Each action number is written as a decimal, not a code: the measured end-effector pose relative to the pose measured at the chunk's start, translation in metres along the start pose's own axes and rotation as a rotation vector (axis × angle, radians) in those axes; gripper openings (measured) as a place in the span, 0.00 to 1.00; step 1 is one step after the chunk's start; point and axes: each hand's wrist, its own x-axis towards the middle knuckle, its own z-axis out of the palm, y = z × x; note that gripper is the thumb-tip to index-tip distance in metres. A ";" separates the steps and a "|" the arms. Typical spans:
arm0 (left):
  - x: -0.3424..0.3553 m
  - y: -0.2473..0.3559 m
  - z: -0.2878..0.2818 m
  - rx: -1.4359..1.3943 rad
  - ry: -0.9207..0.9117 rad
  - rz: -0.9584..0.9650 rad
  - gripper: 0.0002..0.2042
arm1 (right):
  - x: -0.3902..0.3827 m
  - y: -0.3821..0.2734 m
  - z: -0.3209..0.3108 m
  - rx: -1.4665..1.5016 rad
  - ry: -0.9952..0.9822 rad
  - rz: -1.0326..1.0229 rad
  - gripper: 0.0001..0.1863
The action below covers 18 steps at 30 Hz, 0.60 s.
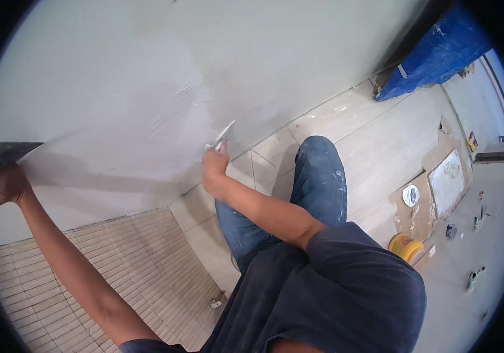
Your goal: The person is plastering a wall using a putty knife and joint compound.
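At the far left, my left hand (2, 187) is closed around a plastering trowel. The trowel's dark, flat blade (10, 151) lies against or very close to the pale wall (116, 47); its handle is hidden by my fingers. Near the middle, my right hand (214, 170) grips a putty knife (225, 132), its narrow blade pointing up and away, just in front of the wall's lower part. Whitish filler shows around its handle. Between the two hands the wall has a smoother, lighter patch with several fine streaks.
Narrow tiles (122, 259) cover a floor area at lower left; larger pale tiles (375, 135) run right. A blue sheet-covered object (440, 56) stands at upper right. Cardboard (402, 197), a white board (449, 176), a round lid (411, 195) and a yellow tub (406, 247) are at right.
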 end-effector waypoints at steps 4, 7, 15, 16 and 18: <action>-0.033 -0.012 0.043 -0.668 0.091 -0.230 0.13 | -0.062 -0.050 0.034 0.024 -0.161 0.024 0.35; -0.032 -0.008 0.053 -0.683 0.082 -0.270 0.12 | -0.085 -0.075 0.047 0.078 -0.266 0.038 0.30; -0.005 0.030 -0.031 -1.257 -0.084 -0.779 0.16 | -0.078 -0.107 -0.043 -0.030 -0.593 0.040 0.17; -0.012 0.037 -0.051 -1.039 -0.097 -0.727 0.16 | -0.074 -0.116 -0.060 0.030 -0.655 -0.012 0.17; -0.034 0.066 -0.102 -0.931 -0.232 -0.726 0.17 | -0.072 -0.139 -0.090 0.065 -0.700 -0.106 0.17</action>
